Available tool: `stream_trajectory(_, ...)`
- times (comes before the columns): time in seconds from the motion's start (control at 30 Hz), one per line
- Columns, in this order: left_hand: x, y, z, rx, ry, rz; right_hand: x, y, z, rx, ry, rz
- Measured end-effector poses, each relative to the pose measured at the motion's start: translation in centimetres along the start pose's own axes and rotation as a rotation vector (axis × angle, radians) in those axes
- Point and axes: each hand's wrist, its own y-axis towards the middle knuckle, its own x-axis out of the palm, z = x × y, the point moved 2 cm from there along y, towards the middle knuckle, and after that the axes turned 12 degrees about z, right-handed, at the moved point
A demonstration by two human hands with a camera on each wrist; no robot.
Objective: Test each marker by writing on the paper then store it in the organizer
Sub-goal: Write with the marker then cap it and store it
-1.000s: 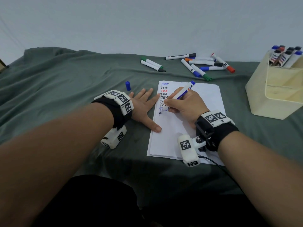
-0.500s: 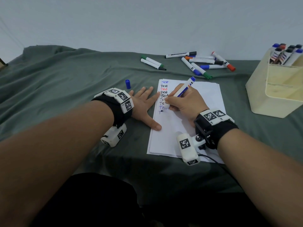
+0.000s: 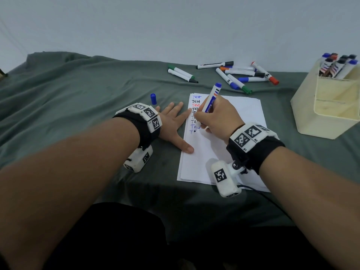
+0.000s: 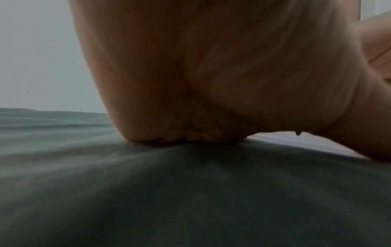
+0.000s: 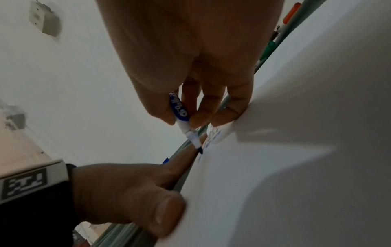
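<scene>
My right hand point(image 3: 212, 119) grips an uncapped blue marker point(image 3: 211, 100) in a writing hold, its tip on the white paper point(image 3: 233, 152) under a column of "Test" words in blue, black and red. In the right wrist view the blue marker point(image 5: 180, 112) is pinched between thumb and fingers, nib on the paper point(image 5: 296, 150). My left hand point(image 3: 171, 123) lies flat, fingers spread, on the cloth at the paper's left edge, thumb on the sheet. The marker's blue cap point(image 3: 153, 98) lies beyond the left hand. The cream organizer point(image 3: 327, 115) stands at the right with several markers in its back compartment.
Several loose capped markers point(image 3: 241, 75) lie scattered on the green cloth point(image 3: 78, 94) beyond the paper, two more point(image 3: 182, 73) to their left. A pale wall rises behind. The table's front edge runs just below my wrists. The left wrist view shows only palm point(image 4: 211, 66) and cloth.
The marker's upper end has tilted more upright and the tip has shifted slightly down the column of words. My left hand has stayed flat in place.
</scene>
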Motion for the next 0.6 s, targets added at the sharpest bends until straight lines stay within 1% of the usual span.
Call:
stream_trajectory(0.07, -0.05, 0.01, 0.02, -0.001, 0.003, -0.004, 0.09, -0.11, -0.18, -0.017, -0.027, 0.001)
stream_trajectory(0.2, -0.05, 0.02, -0.02, 0.0, 0.0, -0.001, -0.08, -0.32, -0.22, -0.003, -0.014, -0.004)
stream_trajectory(0.3, 0.03, 0.02, -0.03, 0.0, -0.001, 0.0, 0.0, -0.47, -0.38, -0.024, -0.062, -0.024)
stream_trajectory(0.4, 0.06, 0.07, -0.04, -0.001, -0.003, -0.003, -0.06, -0.44, -0.43, -0.033, -0.087, -0.009)
stream_trajectory(0.5, 0.03, 0.11, -0.08, -0.003, -0.003, -0.004, -0.23, -0.46, -0.39, -0.02, -0.06, 0.009)
stream_trajectory(0.6, -0.01, 0.01, -0.02, -0.006, 0.002, -0.001, -0.18, -0.65, -0.44, -0.009, -0.049, -0.007)
